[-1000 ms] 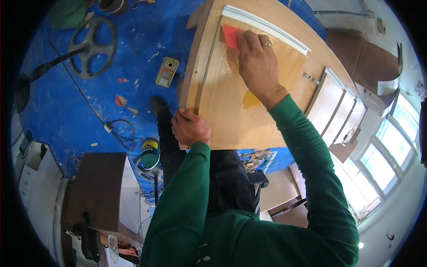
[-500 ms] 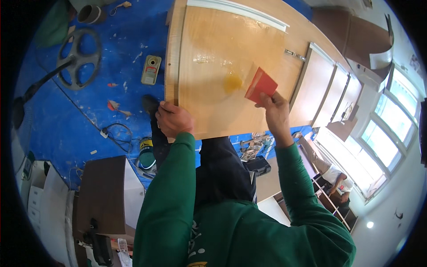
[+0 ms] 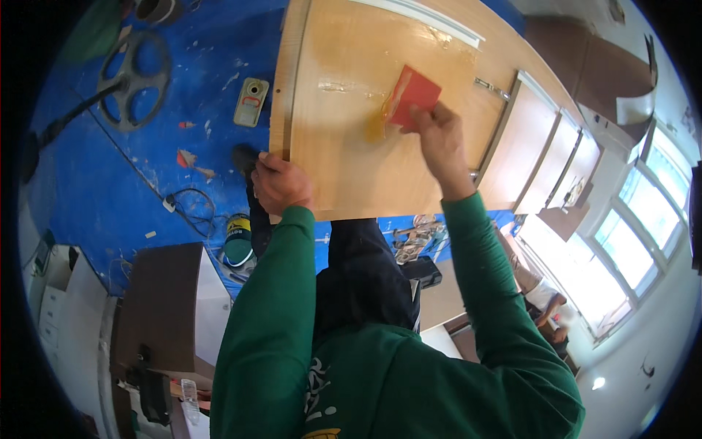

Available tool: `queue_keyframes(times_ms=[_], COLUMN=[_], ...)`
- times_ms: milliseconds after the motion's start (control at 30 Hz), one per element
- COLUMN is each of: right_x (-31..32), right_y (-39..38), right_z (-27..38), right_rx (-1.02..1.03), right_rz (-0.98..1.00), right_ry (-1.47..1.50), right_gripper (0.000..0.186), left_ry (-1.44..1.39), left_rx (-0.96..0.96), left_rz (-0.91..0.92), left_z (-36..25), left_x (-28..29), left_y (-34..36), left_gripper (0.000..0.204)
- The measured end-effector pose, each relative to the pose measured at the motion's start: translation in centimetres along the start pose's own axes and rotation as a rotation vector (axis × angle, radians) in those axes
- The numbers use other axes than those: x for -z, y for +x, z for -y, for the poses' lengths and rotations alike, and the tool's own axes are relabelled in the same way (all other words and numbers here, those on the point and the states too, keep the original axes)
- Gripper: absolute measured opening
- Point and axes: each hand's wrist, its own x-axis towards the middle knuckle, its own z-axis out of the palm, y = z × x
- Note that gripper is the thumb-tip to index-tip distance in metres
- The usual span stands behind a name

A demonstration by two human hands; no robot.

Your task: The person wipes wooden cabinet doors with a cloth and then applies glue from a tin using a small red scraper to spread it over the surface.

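A light wood cabinet panel lies in front of me, with shiny wet patches across its far part. My left hand is closed round the panel's left near corner. Between the thumb and fingers of my right hand is a flat red spreader, tilted over the panel. Its left edge meets a puddle of yellow glue; whether the whole edge touches the wood I cannot tell. A pale metal strip runs along the panel's far edge.
On the blue floor at left are a rectangular tin, a grey spoked stool base and a cable. A labelled can stands by my leg. More wooden fronts extend right. A co-worker is beyond, near the windows.
My right hand has carried the red spreader up and left, from beside the yellow glue onto its edge. My left hand keeps its hold on the corner. The view has shifted slightly.
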Motion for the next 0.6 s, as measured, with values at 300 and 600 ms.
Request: queue_keyframes(times_ms=[300, 600], right_x=[-1.0, -6.5], right_y=[7.8, 12.7], right_z=[12.0, 16.1], right_rx=[0.316, 0.925], right_rz=[0.377, 0.379], right_ry=[-0.543, -1.102], right_gripper=[0.03, 0.017], left_ry=[0.089, 0.075], left_rx=[-0.021, -0.117], left_rz=[-0.11, -0.228], left_z=[0.6, 2.0], left_x=[-0.4, -1.2], left_y=[-0.1, 0.0], left_gripper=[0.053, 0.041])
